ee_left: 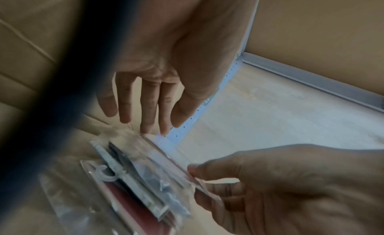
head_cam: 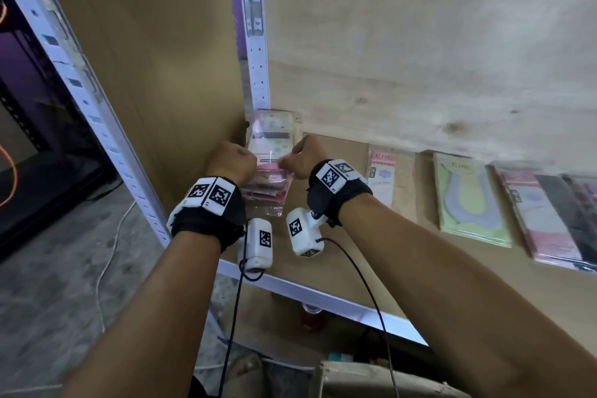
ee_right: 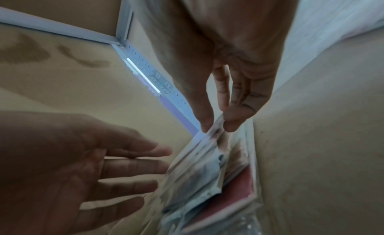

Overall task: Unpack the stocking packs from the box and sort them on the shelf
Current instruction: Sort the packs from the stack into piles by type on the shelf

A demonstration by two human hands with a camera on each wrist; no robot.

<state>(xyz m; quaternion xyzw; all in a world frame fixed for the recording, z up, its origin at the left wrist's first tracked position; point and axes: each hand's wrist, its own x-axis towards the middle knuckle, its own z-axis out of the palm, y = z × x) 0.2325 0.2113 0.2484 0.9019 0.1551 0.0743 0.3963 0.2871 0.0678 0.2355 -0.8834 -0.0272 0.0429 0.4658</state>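
Note:
A stack of stocking packs [head_cam: 273, 139] in clear wrappers lies in the far left corner of the shelf board [head_cam: 339, 236], against the white upright [head_cam: 256, 42]. My left hand [head_cam: 235, 160] is at the stack's left side. In the left wrist view its fingers [ee_left: 145, 117] are straight and their tips touch the stack [ee_left: 141, 181]. My right hand [head_cam: 298, 155] is at the stack's right side. The right wrist view shows its thumb and fingers [ee_right: 216, 125] pinching the edge of the top pack [ee_right: 197, 172], with the left hand [ee_right: 83, 164] spread beside it.
Further right on the shelf lie single packs in a row: an ENE pack [head_cam: 382, 174], a green and yellow one [head_cam: 468, 197], a pink one [head_cam: 542, 220] and a dark one [head_cam: 578, 213]. A cardboard panel walls the left side. A cardboard box [head_cam: 371, 378] sits below.

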